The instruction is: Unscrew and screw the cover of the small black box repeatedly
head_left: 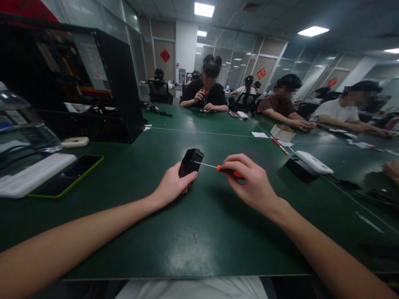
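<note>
My left hand point(175, 181) is closed round a small black box-shaped device point(189, 162), held tilted above the green table. A slot or port shows near the device's upper right edge, and its exact kind is not clear. In my right hand point(249, 180) is a screwdriver point(232, 171) with an orange and black handle, gripped between thumb and fingers. Its thin metal shaft points left, and the tip meets the face of the device. Whether the tip sits in a screw is too small to tell.
A black computer case point(118, 87) with an open side stands at left, by a clear plastic bottle point(28, 120), a white power strip point(37, 174) and a green-edged phone point(70, 176). At right lie a white device point(313, 162) and a small box point(282, 133). Several people sit across the table point(193, 241).
</note>
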{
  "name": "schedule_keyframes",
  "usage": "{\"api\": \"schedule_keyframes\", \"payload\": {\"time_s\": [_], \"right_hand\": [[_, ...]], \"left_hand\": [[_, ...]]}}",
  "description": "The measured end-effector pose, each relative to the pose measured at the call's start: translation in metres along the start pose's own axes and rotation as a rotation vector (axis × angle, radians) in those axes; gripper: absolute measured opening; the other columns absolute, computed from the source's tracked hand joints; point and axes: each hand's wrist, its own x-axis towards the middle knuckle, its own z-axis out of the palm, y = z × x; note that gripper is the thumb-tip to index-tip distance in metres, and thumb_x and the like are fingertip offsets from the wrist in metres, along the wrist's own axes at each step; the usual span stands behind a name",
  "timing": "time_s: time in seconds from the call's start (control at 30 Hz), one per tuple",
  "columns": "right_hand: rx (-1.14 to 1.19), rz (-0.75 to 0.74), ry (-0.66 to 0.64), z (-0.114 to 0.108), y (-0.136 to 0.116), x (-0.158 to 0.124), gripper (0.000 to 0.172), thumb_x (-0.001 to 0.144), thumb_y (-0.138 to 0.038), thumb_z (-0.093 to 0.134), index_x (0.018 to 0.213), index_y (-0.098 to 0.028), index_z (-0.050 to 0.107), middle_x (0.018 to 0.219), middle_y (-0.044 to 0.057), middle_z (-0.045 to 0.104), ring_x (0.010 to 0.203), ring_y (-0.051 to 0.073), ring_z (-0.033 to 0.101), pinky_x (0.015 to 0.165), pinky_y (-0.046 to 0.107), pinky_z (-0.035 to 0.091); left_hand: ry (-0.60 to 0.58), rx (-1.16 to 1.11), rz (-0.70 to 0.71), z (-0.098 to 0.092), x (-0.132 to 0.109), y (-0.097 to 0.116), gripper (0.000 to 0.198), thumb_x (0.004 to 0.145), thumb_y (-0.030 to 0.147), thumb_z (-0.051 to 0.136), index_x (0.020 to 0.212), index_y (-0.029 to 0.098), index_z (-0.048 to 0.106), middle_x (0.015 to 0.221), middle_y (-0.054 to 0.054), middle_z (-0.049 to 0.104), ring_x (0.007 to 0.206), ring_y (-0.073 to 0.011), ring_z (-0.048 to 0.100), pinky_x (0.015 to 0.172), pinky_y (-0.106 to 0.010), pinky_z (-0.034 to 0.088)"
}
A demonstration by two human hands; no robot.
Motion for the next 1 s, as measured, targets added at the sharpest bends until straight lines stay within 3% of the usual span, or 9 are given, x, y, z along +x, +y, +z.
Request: {"api": "schedule_keyframes", "payload": {"time_s": [0.1,0.23,0.43,0.63,1.0], "right_hand": [[-0.008,-0.02,-0.037,0.0057,-0.0009,-0.0036,0.018,0.092,-0.016,0.061,0.11,-0.019,0.064,0.118,0.011,0.064,0.106,0.021,0.066,0.089,0.034,0.057],[-0.031,0.007,-0.065,0.0072,-0.004,-0.0051,0.015,0.094,-0.026,0.065,0.104,-0.016,0.065,0.102,0.009,0.07,0.09,0.018,0.068,0.08,0.029,0.056],[-0.077,0.089,-0.081,0.0001,-0.0016,-0.0042,0.012,0.097,-0.024,0.06,0.098,-0.016,0.069,0.086,0.004,0.075,0.074,0.015,0.071,0.07,0.025,0.053],[-0.081,0.046,-0.091,-0.0002,-0.0025,-0.0056,0.019,0.093,-0.026,0.066,0.108,-0.014,0.068,0.095,0.007,0.071,0.081,0.015,0.067,0.072,0.026,0.051],[-0.123,0.151,-0.186,0.0049,0.0022,-0.0043,0.024,0.097,-0.034,0.06,0.088,-0.015,0.071,0.077,0.004,0.069,0.067,0.014,0.062,0.063,0.027,0.044]], "left_hand": [[0.001,0.018,0.0,-0.0003,-0.0004,-0.0006,0.027,0.09,0.042,0.064,0.092,0.018,0.054,0.057,0.005,0.056,0.047,-0.0136,0.055,0.048,-0.024,0.042],[0.002,0.062,0.023,0.0,-0.0023,-0.0013,0.028,0.089,0.043,0.066,0.094,0.018,0.055,0.061,0.005,0.057,0.049,-0.0139,0.056,0.049,-0.024,0.043],[0.009,0.122,0.06,0.0004,-0.0037,-0.003,0.03,0.088,0.043,0.068,0.099,0.017,0.059,0.069,0.002,0.061,0.052,-0.0151,0.057,0.053,-0.025,0.044],[0.019,0.104,0.071,0.0006,-0.0029,-0.0044,0.029,0.087,0.042,0.069,0.098,0.017,0.06,0.071,0.001,0.063,0.053,-0.0159,0.058,0.053,-0.026,0.044],[0.013,0.146,0.08,-0.0008,-0.0039,-0.0023,0.035,0.088,0.044,0.068,0.106,0.014,0.063,0.077,-0.002,0.067,0.058,-0.0181,0.062,0.058,-0.028,0.047]]}}
